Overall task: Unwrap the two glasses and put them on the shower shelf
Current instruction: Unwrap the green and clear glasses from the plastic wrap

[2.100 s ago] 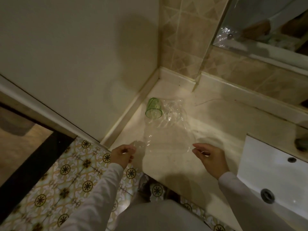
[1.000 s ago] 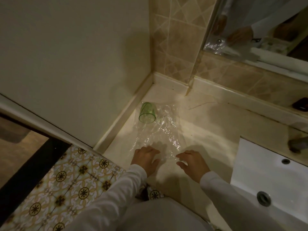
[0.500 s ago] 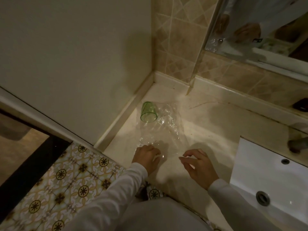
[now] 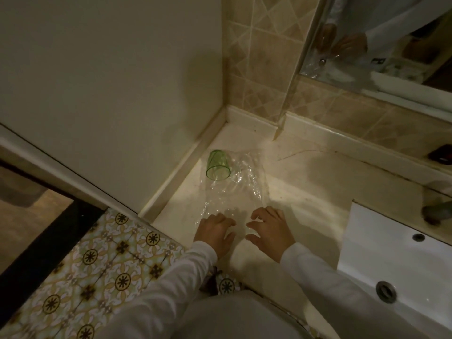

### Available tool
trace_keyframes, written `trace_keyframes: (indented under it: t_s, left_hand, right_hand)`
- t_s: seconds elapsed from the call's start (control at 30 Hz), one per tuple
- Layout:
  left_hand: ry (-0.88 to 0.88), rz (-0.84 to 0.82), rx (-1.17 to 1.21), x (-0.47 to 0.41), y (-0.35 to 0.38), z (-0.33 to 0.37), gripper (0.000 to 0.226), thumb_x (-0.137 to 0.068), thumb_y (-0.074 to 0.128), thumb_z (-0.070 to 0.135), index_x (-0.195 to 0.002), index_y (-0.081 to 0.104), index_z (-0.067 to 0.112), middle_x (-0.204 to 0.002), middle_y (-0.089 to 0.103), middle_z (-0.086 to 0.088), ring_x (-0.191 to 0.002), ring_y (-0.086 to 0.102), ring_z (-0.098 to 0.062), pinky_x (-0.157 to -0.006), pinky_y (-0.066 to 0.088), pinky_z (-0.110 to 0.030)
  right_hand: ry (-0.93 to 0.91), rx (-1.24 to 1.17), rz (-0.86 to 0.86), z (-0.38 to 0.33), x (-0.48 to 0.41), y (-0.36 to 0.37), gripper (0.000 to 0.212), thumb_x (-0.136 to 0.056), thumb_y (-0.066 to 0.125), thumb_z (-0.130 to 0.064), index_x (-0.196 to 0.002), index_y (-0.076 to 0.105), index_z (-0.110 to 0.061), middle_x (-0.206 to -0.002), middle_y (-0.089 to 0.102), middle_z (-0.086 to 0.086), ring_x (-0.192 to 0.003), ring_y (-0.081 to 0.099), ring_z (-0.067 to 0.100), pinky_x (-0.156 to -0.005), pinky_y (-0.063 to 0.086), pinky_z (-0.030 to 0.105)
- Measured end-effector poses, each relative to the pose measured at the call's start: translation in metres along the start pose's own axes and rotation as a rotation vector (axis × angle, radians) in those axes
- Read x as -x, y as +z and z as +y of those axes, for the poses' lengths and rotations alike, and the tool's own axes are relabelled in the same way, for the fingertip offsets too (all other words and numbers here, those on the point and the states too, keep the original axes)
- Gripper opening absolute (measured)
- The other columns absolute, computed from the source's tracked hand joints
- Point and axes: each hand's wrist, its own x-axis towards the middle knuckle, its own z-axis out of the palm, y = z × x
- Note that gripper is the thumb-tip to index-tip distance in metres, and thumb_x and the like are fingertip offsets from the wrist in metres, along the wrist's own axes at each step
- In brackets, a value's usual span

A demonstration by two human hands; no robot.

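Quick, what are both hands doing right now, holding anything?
Left hand: fingers bent onto the near edge of the clear wrap; grip cannot be told.
Right hand: open, fingers spread, holding nothing.

The left hand and the right hand were palm down, side by side, near each other. Their fingers were spread and a little bent. Both arms reached forward.

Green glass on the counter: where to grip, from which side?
Probably best: grip the green glass round its side wall at mid-body, coming from above and the right. It lies on its side, mouth toward the person; the skirting crowds its left, and plastic wrap lies at its right.
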Motion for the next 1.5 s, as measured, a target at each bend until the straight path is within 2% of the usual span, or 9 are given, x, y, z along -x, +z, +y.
trace_keyframes:
  t_s: [0.1, 0.3, 0.47, 0.67, 0.77, 0.83, 0.97, 1.17, 1.5]
  left_hand:
    - [-0.015, 0.021, -0.005, 0.003, -0.002, -0.003, 0.040, -0.095, 0.053, 0.040, -0.133, 0.058, 0.029, -0.135, 0.058, 0.003, -0.122, 0.053, -0.025, -0.099, 0.036, -0.033]
    - [-0.009, 0.053, 0.003, 0.007, -0.005, -0.005, 0.041, -0.096, 0.053, 0.043, -0.134, 0.058, 0.029, -0.137, 0.056, 0.003, -0.124, 0.050, -0.024, -0.098, 0.034, -0.033]
    - [0.123, 0.207, 0.040, 0.017, -0.014, 0.000, 0.013, -0.086, 0.071, 0.023, -0.095, 0.076, 0.015, -0.105, 0.072, -0.006, -0.091, 0.065, -0.034, -0.080, 0.047, -0.044]
    - [0.113, 0.240, -0.046, 0.032, -0.015, -0.008, 0.005, -0.078, 0.078, 0.022, -0.082, 0.075, 0.022, -0.080, 0.073, 0.001, -0.071, 0.068, -0.027, -0.073, 0.050, -0.044]
    - [0.110, 0.291, -0.027, 0.038, -0.018, -0.014, 0.005, -0.078, 0.079, 0.019, -0.082, 0.075, 0.020, -0.079, 0.072, -0.001, -0.068, 0.068, -0.028, -0.068, 0.050, -0.042]
    - [0.129, 0.340, -0.012, 0.042, -0.020, -0.016, 0.009, -0.075, 0.081, 0.015, -0.080, 0.075, 0.018, -0.077, 0.071, -0.001, -0.064, 0.067, -0.028, -0.063, 0.051, -0.042]
    - [0.108, 0.398, 0.020, 0.046, -0.023, -0.023, 0.018, -0.070, 0.085, 0.009, -0.085, 0.077, 0.015, -0.085, 0.073, -0.005, -0.073, 0.068, -0.031, -0.062, 0.053, -0.042]
    - [0.078, 0.362, -0.012, 0.051, -0.027, -0.045, 0.019, -0.069, 0.089, 0.014, -0.083, 0.077, 0.014, -0.082, 0.073, -0.005, -0.077, 0.069, -0.034, -0.065, 0.052, -0.041]
    - [0.155, 0.468, -0.102, 0.068, -0.031, -0.049, 0.009, -0.085, 0.070, 0.015, -0.089, 0.078, 0.014, -0.087, 0.074, -0.004, -0.079, 0.072, -0.027, -0.067, 0.050, -0.034]
  right_hand:
    - [-0.037, -0.011, 0.019, -0.008, -0.006, -0.001, 0.023, -0.056, 0.098, -0.013, -0.065, 0.079, -0.021, -0.079, 0.070, -0.004, -0.074, 0.068, 0.028, -0.077, 0.029, 0.035]
    - [-0.111, -0.128, 0.047, -0.015, 0.006, 0.001, 0.014, -0.074, 0.080, -0.008, -0.074, 0.074, -0.020, -0.087, 0.069, -0.004, -0.079, 0.066, 0.025, -0.079, 0.029, 0.032]
    - [-0.064, -0.260, 0.176, -0.004, 0.021, 0.006, 0.014, -0.091, 0.064, -0.021, -0.082, 0.075, -0.018, -0.091, 0.071, -0.001, -0.082, 0.063, 0.022, -0.083, 0.034, 0.032]
    - [-0.079, -0.307, 0.189, 0.001, 0.023, 0.010, 0.006, -0.085, 0.079, -0.017, -0.089, 0.074, -0.016, -0.088, 0.074, -0.003, -0.078, 0.067, 0.023, -0.085, 0.042, 0.031]
    - [-0.076, -0.266, 0.148, 0.002, 0.027, 0.012, 0.030, -0.077, 0.090, -0.028, -0.101, 0.078, -0.015, -0.096, 0.075, -0.001, -0.087, 0.065, 0.020, -0.086, 0.046, 0.032]
    - [-0.086, -0.237, 0.172, 0.002, 0.027, 0.013, 0.026, -0.075, 0.092, -0.020, -0.097, 0.080, -0.013, -0.093, 0.075, 0.003, -0.083, 0.068, 0.025, -0.079, 0.053, 0.039]
    - [-0.103, -0.265, 0.230, 0.002, 0.024, 0.009, 0.012, -0.076, 0.087, -0.001, -0.082, 0.081, -0.010, -0.079, 0.075, 0.006, -0.066, 0.070, 0.029, -0.070, 0.056, 0.040]
    - [-0.135, -0.258, 0.279, 0.010, 0.024, -0.001, 0.015, -0.076, 0.085, 0.000, -0.087, 0.084, -0.010, -0.078, 0.076, 0.005, -0.063, 0.070, 0.027, -0.072, 0.049, 0.035]
    - [-0.097, -0.257, 0.265, 0.016, 0.026, -0.002, 0.021, -0.072, 0.091, -0.001, -0.089, 0.083, -0.011, -0.080, 0.077, 0.003, -0.066, 0.071, 0.026, -0.075, 0.050, 0.033]
